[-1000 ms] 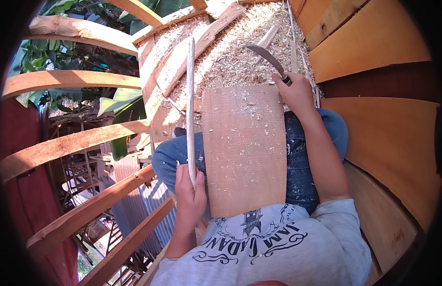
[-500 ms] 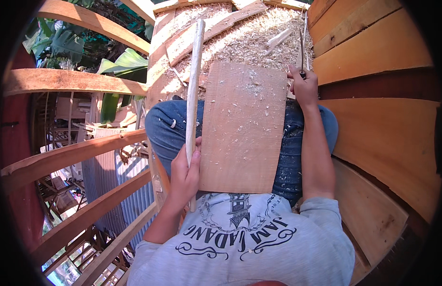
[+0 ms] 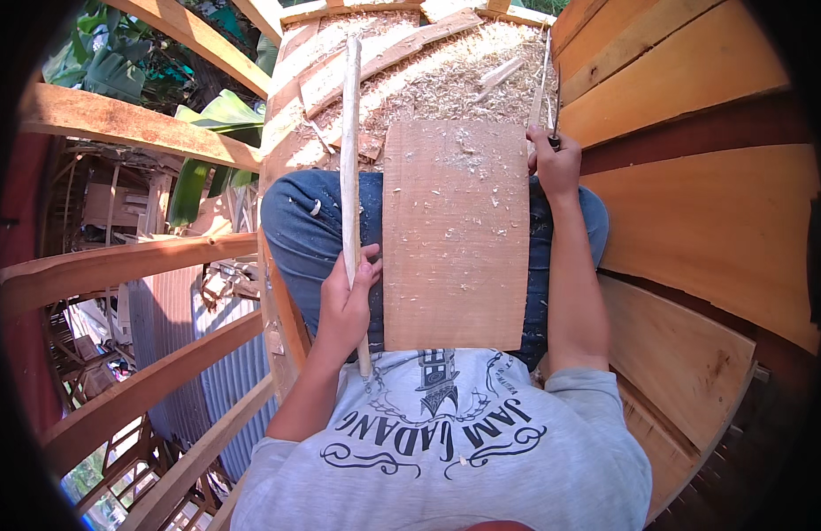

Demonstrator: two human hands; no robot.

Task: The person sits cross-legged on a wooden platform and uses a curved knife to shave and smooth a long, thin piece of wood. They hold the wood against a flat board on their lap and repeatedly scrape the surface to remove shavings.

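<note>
My left hand [image 3: 347, 305] is wrapped round the lower part of a long, pale, peeled wooden stick [image 3: 351, 142], which stands nearly upright in the picture, left of the board. Across my lap lies a flat wooden board [image 3: 455, 257], dusted with shavings and crumbs of wood. Beyond the board's right edge, my right hand [image 3: 555, 164] is closed on a knife [image 3: 556, 111] with a dark handle. Its thin blade points away from me, and the fingers hide most of the handle.
Wood shavings [image 3: 437, 80] cover the floor ahead, with a rough plank [image 3: 402, 55] and a wood offcut [image 3: 501, 73] among them. Wooden rails [image 3: 136, 257] run along the left, above a drop to corrugated sheets [image 3: 225, 354]. A plank wall [image 3: 694, 212] stands close on the right.
The board on my lap sits straighter than before. Both hands keep their hold on stick and knife, and the whole view has shifted slightly.
</note>
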